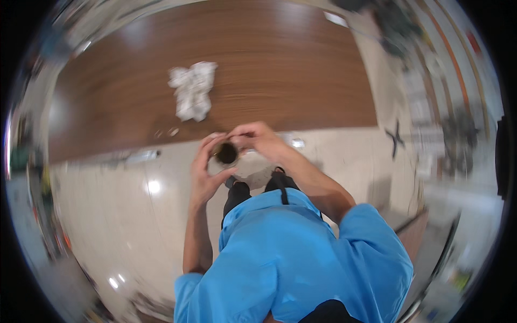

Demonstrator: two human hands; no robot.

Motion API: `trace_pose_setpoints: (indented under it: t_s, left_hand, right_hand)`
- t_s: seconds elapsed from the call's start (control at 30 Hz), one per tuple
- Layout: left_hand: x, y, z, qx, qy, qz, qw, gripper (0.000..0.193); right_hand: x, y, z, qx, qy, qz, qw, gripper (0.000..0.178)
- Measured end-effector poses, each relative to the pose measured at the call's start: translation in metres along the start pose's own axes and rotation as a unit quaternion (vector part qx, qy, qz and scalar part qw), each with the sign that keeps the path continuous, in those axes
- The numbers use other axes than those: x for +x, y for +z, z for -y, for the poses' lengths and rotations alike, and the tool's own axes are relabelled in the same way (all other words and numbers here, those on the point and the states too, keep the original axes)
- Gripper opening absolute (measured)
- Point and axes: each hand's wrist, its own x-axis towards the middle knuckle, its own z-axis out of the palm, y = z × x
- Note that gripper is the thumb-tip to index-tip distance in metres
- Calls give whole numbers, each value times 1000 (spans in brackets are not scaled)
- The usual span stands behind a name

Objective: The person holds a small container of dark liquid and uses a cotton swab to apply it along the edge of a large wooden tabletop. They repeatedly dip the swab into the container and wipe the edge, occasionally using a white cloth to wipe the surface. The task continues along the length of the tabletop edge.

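Observation:
My left hand point(202, 168) is wrapped round a small round cup-like container point(226, 154), with the thumb on its near side. The container's mouth faces up and looks dark inside; what it holds, if anything, I cannot make out. At the container's far right rim, the fingers of my right hand point(255, 138) are pinched together; blur hides what is between them. Both hands are just off the near edge of a brown wooden table point(291, 81). Farther in on that table lies a crumpled white cloth or paper point(193, 91).
Near the table's front edge lies a small shiny round piece point(173, 131). Pale glossy floor tiles point(124, 204) stretch below the table. A dark star-shaped stand base point(395, 139) is on the floor to the right. A white card-like piece point(336, 20) rests at the table's far right corner.

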Motion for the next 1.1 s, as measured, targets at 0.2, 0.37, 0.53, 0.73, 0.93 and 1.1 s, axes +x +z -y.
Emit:
trace_pose_setpoints:
  t_s: [0.2, 0.37, 0.53, 0.73, 0.93, 1.1]
  left_hand:
    - [19, 50, -1, -54, -25, 145, 988, 73]
    - [28, 116, -6, -22, -22, 224, 974, 73]
    - [36, 194, -16, -19, -11, 215, 976, 67]
    - [32, 256, -9, 67, 10, 149, 987, 70]
    - [40, 265, -17, 154, 63, 191, 967, 72]
    - [40, 250, -18, 141, 93, 174, 970, 71]
  right_hand:
    - [-53, -37, -35, 190, -84, -13, 978, 12]
    - [-114, -76, -53, 190, -118, -69, 972, 13]
    - [-204, -139, -26, 137, -123, -272, 944, 12]
    - [-294, -189, 22, -187, -219, -305, 908, 12]
    - [-298, -163, 35, -463, -281, -349, 765, 12]
    - [-280, -127, 42, -592, -238, -330, 696, 16]
